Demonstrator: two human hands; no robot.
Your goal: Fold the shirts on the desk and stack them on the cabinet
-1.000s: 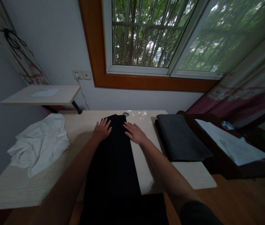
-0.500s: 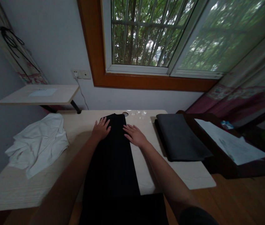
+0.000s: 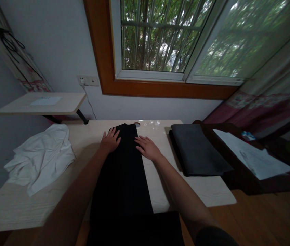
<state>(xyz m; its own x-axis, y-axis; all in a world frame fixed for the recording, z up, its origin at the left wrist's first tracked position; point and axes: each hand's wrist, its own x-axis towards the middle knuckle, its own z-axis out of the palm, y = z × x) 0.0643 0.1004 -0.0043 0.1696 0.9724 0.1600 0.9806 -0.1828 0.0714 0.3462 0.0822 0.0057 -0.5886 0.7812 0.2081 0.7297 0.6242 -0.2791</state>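
A long black garment [image 3: 124,171], its exact kind unclear, lies lengthwise over the pale wooden desk [image 3: 157,181], narrow at the far end. Its near end merges with dark cloth at the bottom of the view. My left hand [image 3: 110,140] rests on its left edge near the far end, fingers spread. Across from it, my right hand [image 3: 148,147] touches the right edge, palm down with fingers stretched out. Neither hand grips anything.
Crumpled white cloth [image 3: 42,155] lies on the left, below a small raised shelf [image 3: 42,109]. Folded dark grey fabric [image 3: 198,150] sits at the right. Beyond it, a paper sheet [image 3: 252,157] rests on dark furniture. A window [image 3: 160,41] is ahead.
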